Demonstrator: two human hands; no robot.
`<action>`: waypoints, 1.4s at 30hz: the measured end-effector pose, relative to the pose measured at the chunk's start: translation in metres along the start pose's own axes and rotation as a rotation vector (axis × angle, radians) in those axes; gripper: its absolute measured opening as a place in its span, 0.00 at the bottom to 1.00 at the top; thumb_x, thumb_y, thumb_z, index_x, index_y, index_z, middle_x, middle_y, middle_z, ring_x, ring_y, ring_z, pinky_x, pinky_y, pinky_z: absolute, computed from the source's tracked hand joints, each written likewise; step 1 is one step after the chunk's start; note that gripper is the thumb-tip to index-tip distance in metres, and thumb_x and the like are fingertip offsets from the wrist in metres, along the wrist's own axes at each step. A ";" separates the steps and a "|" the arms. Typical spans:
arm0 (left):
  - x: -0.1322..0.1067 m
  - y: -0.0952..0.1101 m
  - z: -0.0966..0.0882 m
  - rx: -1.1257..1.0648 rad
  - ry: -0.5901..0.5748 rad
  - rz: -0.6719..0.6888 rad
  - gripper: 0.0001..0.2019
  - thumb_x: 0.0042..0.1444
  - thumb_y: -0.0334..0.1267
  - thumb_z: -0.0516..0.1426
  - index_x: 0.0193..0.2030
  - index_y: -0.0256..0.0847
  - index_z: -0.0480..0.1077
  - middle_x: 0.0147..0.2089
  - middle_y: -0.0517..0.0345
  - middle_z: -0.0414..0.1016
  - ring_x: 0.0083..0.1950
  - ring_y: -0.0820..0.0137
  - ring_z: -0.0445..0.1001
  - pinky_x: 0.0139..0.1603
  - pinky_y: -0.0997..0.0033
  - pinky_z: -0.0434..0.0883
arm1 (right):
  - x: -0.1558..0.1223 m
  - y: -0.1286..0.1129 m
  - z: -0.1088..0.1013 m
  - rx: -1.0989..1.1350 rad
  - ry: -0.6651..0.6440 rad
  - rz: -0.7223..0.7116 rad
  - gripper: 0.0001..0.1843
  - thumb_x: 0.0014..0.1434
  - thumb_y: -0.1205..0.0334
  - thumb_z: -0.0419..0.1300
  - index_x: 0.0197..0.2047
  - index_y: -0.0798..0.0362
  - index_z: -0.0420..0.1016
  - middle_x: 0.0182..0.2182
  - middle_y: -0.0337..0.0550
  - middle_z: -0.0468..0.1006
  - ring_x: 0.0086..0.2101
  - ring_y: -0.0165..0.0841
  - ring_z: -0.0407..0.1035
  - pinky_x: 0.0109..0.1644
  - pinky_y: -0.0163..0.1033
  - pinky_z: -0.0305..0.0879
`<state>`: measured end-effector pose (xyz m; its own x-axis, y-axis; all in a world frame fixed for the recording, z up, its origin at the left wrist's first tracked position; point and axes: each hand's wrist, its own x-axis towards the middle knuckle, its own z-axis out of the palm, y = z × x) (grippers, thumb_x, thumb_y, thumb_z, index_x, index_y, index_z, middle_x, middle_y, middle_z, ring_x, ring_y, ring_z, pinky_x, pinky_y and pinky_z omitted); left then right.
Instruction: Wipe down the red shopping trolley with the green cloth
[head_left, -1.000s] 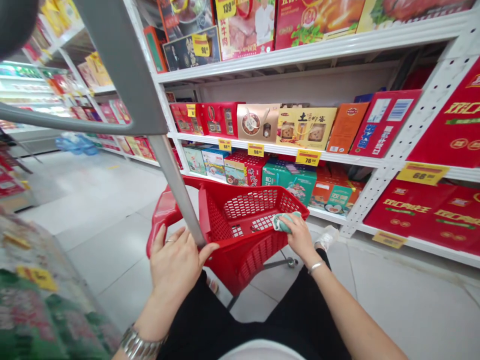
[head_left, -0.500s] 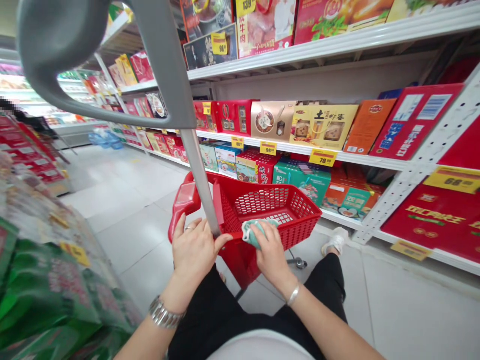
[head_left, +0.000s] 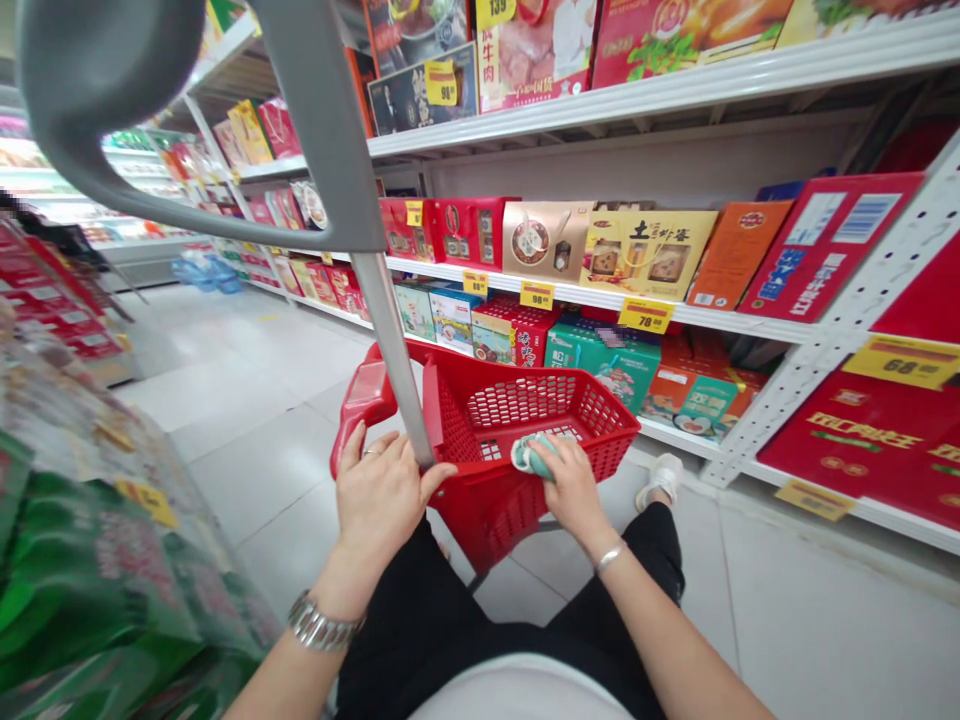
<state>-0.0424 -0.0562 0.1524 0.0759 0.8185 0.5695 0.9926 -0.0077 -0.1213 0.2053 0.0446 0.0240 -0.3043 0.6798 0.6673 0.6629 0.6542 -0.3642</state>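
A red plastic shopping cart (head_left: 472, 540) with a perforated basket stands before me. My left hand (head_left: 380, 490) grips its near rim beside the metal pole (head_left: 401, 350), thumb on one side of the pole and fingers on the other. A green and white cloth (head_left: 532, 457) is bunched under my right hand (head_left: 574, 485), which presses it over the basket's near side rim. The grey handle (head_left: 319, 120) at the pole's top looms close to the camera at upper left.
White shelving (head_left: 787, 370) with boxed gift packs and yellow price tags runs along the right. Green packages (head_left: 97, 580) are piled at lower left. Tiled floor (head_left: 247, 420) stretches down the aisle, with blue-wrapped goods (head_left: 206, 268) farther off.
My right hand has slid the cloth to the right along the basket rim, away from the pole. My left hand keeps its hold on the cart.
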 end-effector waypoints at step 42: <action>0.081 -0.046 0.045 0.053 -0.239 -0.056 0.36 0.55 0.71 0.49 0.41 0.41 0.82 0.44 0.39 0.84 0.53 0.47 0.77 0.64 0.42 0.55 | -0.016 0.045 -0.003 -0.287 0.102 0.189 0.27 0.56 0.77 0.50 0.54 0.50 0.76 0.53 0.51 0.74 0.52 0.44 0.63 0.64 0.56 0.54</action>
<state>-0.0857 0.0364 0.1678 -0.0101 0.9295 0.3688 0.9878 0.0665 -0.1405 0.2418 0.0623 -0.0013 -0.0980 0.7338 0.6723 0.8702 0.3909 -0.2998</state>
